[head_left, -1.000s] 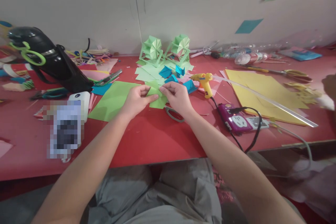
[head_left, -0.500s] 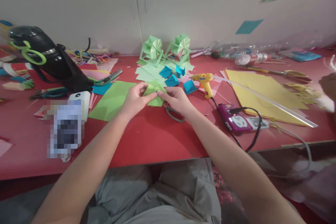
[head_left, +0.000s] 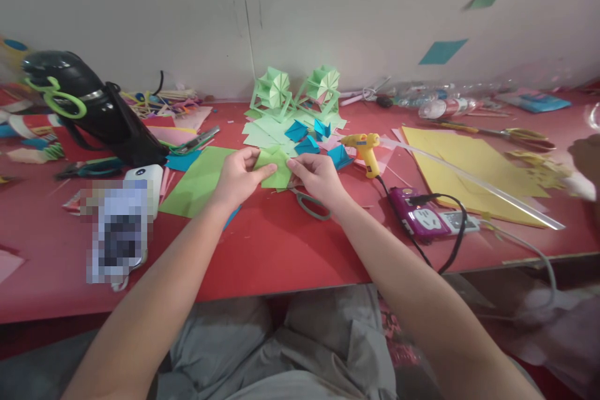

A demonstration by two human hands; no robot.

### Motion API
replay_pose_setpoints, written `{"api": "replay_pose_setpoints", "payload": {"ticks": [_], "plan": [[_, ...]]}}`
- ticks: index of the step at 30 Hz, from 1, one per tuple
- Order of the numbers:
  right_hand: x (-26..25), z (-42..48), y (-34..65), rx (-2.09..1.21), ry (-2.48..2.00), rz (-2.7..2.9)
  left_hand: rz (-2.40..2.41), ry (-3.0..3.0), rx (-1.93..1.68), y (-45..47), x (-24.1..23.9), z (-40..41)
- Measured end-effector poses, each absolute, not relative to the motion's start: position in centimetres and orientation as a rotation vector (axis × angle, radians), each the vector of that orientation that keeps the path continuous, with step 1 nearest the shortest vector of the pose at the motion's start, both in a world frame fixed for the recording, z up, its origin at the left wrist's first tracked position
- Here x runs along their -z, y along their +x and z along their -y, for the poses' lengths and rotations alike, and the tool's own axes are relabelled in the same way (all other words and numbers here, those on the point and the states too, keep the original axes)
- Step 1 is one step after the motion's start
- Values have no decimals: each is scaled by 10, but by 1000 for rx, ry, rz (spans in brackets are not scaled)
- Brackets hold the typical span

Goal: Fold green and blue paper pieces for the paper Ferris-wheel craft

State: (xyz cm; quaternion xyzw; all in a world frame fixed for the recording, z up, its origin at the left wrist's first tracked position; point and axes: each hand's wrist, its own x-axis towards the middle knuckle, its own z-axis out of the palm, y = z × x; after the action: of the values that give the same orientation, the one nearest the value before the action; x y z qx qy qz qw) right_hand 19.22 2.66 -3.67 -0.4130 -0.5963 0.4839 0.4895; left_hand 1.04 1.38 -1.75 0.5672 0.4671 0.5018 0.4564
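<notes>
Head view: a small green folded paper (head_left: 276,176) is held just above the red table (head_left: 290,250), over its middle, between the person's two hands. The left hand (head_left: 241,178) is nearly closed, its thumb laid across the paper's face and the fingers tucked behind the left edge. The right hand (head_left: 319,176) pinches the upper right edge between thumb and fingertips, closed just to the paper's thickness. A grey loop (head_left: 313,206) lies near the right wrist; a larger green sheet (head_left: 197,184) spreads beside the left hand, partly covered by it. Past the fingers I see blue folded pieces (head_left: 296,131) and, behind them, two pale green paper wheels (head_left: 274,89) on stands. A yellow glue gun (head_left: 369,156) sits to the right, near a purple power strip (head_left: 415,209) and yellow sheets (head_left: 469,169). Over on the left, a black flask (head_left: 107,119) leans beyond a phone (head_left: 149,182).
</notes>
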Motion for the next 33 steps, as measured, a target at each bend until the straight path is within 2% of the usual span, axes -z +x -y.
{"api": "replay_pose_setpoints", "payload": {"ticks": [10, 14, 19, 33], "plan": [[33, -25, 196, -1283, -958, 1518, -1101, 1493, -1116, 10, 17, -13], [32, -26, 196, -1281, -989, 1391, -1126, 1458, -1179, 9, 20, -15], [34, -27, 196, -1385, -939, 1489, -1134, 1471, -1195, 9, 23, -16], [32, -25, 197, -1288, -943, 1579, -1197, 1465, -1220, 9, 23, -16]]}}
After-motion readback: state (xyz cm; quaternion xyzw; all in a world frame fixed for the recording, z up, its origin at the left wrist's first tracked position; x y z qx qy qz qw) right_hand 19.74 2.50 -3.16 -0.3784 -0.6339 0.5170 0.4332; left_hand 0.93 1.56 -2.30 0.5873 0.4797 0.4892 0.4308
